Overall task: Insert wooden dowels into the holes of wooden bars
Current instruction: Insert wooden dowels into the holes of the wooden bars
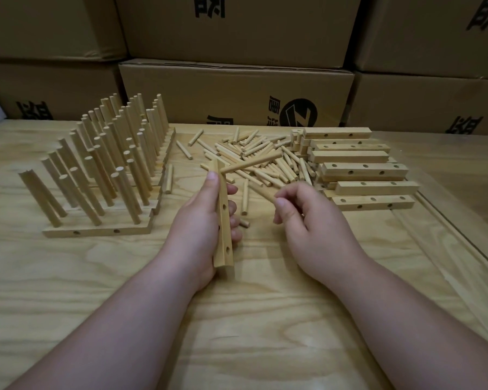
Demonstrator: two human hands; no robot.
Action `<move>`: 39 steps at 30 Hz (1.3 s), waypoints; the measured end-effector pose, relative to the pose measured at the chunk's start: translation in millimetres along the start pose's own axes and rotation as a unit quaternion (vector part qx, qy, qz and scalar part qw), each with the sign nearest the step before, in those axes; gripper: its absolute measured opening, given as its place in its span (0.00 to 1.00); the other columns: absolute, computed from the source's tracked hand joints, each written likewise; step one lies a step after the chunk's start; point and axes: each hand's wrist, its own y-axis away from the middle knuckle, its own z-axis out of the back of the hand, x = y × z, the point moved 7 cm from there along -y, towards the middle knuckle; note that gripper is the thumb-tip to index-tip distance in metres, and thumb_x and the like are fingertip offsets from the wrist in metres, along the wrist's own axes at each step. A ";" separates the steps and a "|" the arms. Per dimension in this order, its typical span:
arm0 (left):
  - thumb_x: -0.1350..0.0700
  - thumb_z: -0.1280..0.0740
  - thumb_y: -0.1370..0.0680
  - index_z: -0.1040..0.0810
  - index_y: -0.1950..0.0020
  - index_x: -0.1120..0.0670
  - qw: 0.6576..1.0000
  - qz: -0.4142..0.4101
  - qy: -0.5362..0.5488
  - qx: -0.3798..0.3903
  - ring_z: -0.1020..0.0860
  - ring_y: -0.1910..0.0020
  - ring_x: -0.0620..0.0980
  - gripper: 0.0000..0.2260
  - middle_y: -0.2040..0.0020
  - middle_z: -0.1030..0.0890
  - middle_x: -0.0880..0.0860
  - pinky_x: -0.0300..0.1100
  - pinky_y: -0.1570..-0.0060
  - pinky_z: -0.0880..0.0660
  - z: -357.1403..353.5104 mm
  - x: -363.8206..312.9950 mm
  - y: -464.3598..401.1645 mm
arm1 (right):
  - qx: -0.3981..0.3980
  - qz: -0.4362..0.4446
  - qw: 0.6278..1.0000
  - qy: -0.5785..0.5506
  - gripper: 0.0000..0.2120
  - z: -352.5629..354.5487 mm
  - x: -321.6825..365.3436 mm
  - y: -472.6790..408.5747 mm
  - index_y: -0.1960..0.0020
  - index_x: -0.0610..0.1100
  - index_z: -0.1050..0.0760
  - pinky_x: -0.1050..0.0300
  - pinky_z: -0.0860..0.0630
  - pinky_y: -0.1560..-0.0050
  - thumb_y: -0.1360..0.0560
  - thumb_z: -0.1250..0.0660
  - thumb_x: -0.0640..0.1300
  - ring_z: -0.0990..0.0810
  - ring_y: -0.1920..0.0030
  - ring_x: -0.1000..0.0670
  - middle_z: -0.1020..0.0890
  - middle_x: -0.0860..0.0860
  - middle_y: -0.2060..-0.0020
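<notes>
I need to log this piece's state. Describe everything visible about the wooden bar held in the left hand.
The wooden bar is a pale, square-sectioned stick of light wood, held nearly upright above the table, its top leaning slightly left. The left hand grips its middle, thumb on the upper part, fingers curled round the right side. Open round holes show along its right face, two in the lower half. One dowel already sticks out sideways from near its top, pointing right.

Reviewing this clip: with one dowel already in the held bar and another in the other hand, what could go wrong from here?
1. The left hand grips the bar in mid-air, so pushing the next dowel, pinched by the right hand, might tilt the bar and miss a hole.
2. The inserted dowel juts over the loose dowel pile and could snag or scatter it.
</notes>
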 end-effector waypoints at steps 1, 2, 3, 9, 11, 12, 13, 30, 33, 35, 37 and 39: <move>0.40 0.39 0.17 0.21 0.49 0.55 1.000 -0.001 -0.001 0.000 0.33 0.73 0.46 0.18 0.69 0.30 0.50 0.37 0.77 0.33 -0.3 0.0 -0.3 | 0.017 0.019 1.000 -0.016 0.04 -2.8 4.7 1.8 0.51 0.55 0.26 0.68 0.31 0.64 0.19 0.38 0.48 0.23 0.60 0.59 0.21 0.60 0.61; 0.40 0.38 0.17 0.21 0.49 0.55 1.000 -0.003 -0.003 -0.001 0.32 0.73 0.46 0.18 0.69 0.29 0.50 0.37 0.77 0.33 -0.2 0.1 -0.6 | 0.030 0.035 0.999 -0.025 0.04 -5.2 7.9 3.6 0.50 0.55 0.25 0.69 0.30 0.63 0.19 0.37 0.47 0.22 0.60 0.58 0.21 0.61 0.61; 0.40 0.38 0.18 0.20 0.49 0.55 1.000 -0.006 -0.008 -0.005 0.32 0.74 0.46 0.18 0.70 0.29 0.50 0.38 0.77 0.33 0.5 0.0 -1.0 | 0.036 0.048 0.998 -0.031 0.03 -6.5 9.9 4.7 0.50 0.54 0.24 0.69 0.30 0.62 0.19 0.36 0.47 0.22 0.59 0.59 0.21 0.62 0.61; 0.38 0.35 0.20 0.17 0.52 0.52 0.999 -0.019 -0.038 -0.011 0.29 0.75 0.47 0.19 0.71 0.27 0.52 0.39 0.78 0.31 3.1 -0.3 -1.6 | 0.024 0.078 0.996 -0.045 0.03 -6.3 11.1 5.2 0.51 0.53 0.21 0.68 0.28 0.60 0.21 0.32 0.45 0.21 0.57 0.57 0.20 0.61 0.57; 0.38 0.35 0.20 0.16 0.54 0.50 0.998 -0.032 -0.053 0.001 0.29 0.74 0.46 0.18 0.71 0.27 0.52 0.39 0.77 0.31 1.5 -1.4 -0.5 | 0.016 0.081 0.994 -0.066 0.04 -5.4 11.7 6.3 0.52 0.54 0.19 0.60 0.25 0.60 0.22 0.30 0.45 0.20 0.59 0.53 0.18 0.58 0.59; 0.38 0.35 0.20 0.16 0.57 0.49 0.997 -0.042 -0.063 0.006 0.28 0.74 0.46 0.17 0.70 0.26 0.51 0.39 0.76 0.31 0.4 -2.2 0.5 | 0.011 0.084 0.994 -0.073 0.04 -4.4 12.3 6.5 0.52 0.54 0.18 0.56 0.24 0.60 0.23 0.28 0.45 0.20 0.60 0.53 0.18 0.57 0.60; 0.39 0.35 0.20 0.16 0.59 0.47 0.996 -0.052 -0.075 0.011 0.28 0.74 0.45 0.16 0.70 0.25 0.50 0.39 0.76 0.31 -0.9 -3.0 1.5 | 0.008 0.088 0.993 -0.073 0.04 -3.6 13.3 6.4 0.52 0.53 0.17 0.55 0.24 0.60 0.24 0.27 0.44 0.20 0.60 0.53 0.18 0.56 0.60; 0.42 0.38 0.17 0.22 0.61 0.47 0.985 -0.083 -0.150 0.023 0.29 0.71 0.45 0.16 0.60 0.25 0.51 0.39 0.74 0.32 -6.9 -3.9 4.9 | 0.013 0.075 0.997 -0.009 0.04 -7.4 26.0 10.8 0.54 0.52 0.15 0.69 0.27 0.54 0.25 0.26 0.44 0.20 0.54 0.60 0.18 0.60 0.59; 0.41 0.38 0.17 0.22 0.59 0.47 0.984 -0.075 -0.154 0.037 0.29 0.69 0.46 0.15 0.60 0.26 0.50 0.39 0.73 0.32 -6.6 -3.3 5.9 | 0.018 0.069 0.997 -0.004 0.04 -7.8 26.7 10.6 0.54 0.53 0.16 0.68 0.26 0.55 0.25 0.27 0.44 0.20 0.54 0.60 0.18 0.60 0.59; 0.41 0.39 0.18 0.23 0.57 0.49 0.983 -0.069 -0.161 0.052 0.30 0.69 0.47 0.15 0.60 0.26 0.51 0.39 0.73 0.32 -7.9 -3.0 7.0 | 0.034 0.063 0.997 -0.019 0.05 -6.7 25.7 10.5 0.54 0.53 0.16 0.69 0.26 0.55 0.25 0.27 0.44 0.20 0.55 0.61 0.18 0.61 0.60; 0.41 0.38 0.18 0.24 0.59 0.48 0.983 -0.069 -0.165 0.052 0.30 0.69 0.47 0.15 0.61 0.26 0.50 0.39 0.74 0.32 -8.9 -3.1 7.7 | 0.051 0.057 0.996 -0.036 0.05 -7.2 24.4 10.3 0.53 0.53 0.15 0.70 0.27 0.56 0.25 0.27 0.43 0.19 0.55 0.61 0.17 0.61 0.59; 0.38 0.37 0.23 0.23 0.62 0.45 0.983 -0.073 -0.165 0.041 0.30 0.69 0.46 0.14 0.62 0.25 0.49 0.38 0.74 0.32 -9.4 -3.6 7.9 | 0.050 0.055 0.996 -0.039 0.05 -8.6 24.1 9.8 0.53 0.52 0.15 0.68 0.26 0.55 0.25 0.27 0.42 0.19 0.55 0.60 0.16 0.59 0.59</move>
